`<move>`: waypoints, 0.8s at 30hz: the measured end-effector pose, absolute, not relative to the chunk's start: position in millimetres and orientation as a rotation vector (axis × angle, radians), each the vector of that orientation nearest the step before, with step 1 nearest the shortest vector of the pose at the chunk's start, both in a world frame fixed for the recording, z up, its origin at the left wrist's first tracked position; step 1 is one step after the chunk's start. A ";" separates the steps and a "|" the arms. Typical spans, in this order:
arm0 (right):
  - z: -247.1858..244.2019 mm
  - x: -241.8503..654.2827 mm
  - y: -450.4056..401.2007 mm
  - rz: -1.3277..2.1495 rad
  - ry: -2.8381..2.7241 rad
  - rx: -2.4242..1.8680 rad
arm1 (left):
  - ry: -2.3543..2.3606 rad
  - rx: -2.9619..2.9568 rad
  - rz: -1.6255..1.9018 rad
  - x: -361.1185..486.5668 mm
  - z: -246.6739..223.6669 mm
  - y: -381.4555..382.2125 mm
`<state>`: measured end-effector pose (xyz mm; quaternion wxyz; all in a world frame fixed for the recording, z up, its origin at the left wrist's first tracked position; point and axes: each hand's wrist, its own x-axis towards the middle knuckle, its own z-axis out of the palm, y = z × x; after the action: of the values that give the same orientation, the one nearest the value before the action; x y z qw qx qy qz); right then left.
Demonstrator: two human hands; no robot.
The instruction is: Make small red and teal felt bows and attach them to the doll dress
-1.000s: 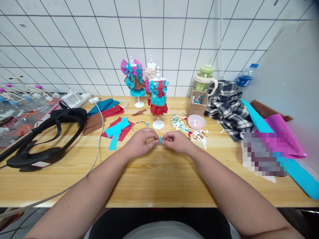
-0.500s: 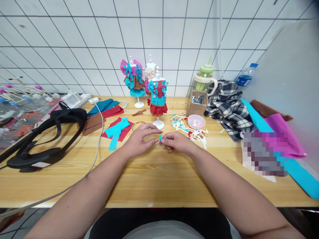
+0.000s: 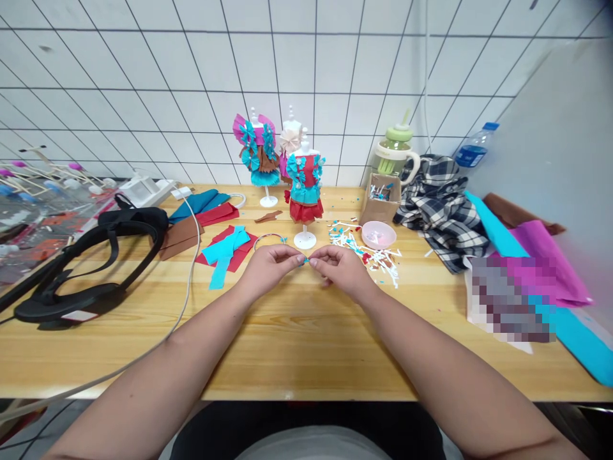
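A tiny blue piece, perhaps crepe paper (image 3: 306, 260), is pinched between both hands above the wooden table. My left hand (image 3: 275, 268) is closed, thumb and forefinger on the piece's left end. My right hand (image 3: 341, 267) grips the other end the same way, its lower fingers curled. Just beyond them stands a small white dress form (image 3: 306, 185) in a red and blue paper outfit. Crossed blue strips (image 3: 225, 249) lie on red paper to the left. Paper scraps and white sticks (image 3: 364, 249) are scattered to the right, around a pink bowl (image 3: 378, 235).
Two more dress forms (image 3: 261, 153) stand by the tiled wall. A black headset (image 3: 90, 268) and a white cable (image 3: 186, 287) lie left. A cardboard box (image 3: 380, 198), a green-lidded cup (image 3: 397, 150), checked cloth (image 3: 435, 211) and paper rolls (image 3: 579, 345) are at the right.
My left hand has closed from an open pose, its thumb and forefinger coming onto the blue piece. My right hand keeps its pinch. The view has shifted slightly.
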<state>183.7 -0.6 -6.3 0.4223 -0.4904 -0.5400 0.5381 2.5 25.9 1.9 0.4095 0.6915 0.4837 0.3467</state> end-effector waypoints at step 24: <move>-10.9 179.2 1.0 1.414 -1.218 -1.233 | 1.124 1.555 0.836 8.9 0.3 21.6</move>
<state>179.2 1.0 -10.9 0.4373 -0.4957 -0.4897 0.5685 8.9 21.6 0.3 0.5006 0.6432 0.4649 0.3457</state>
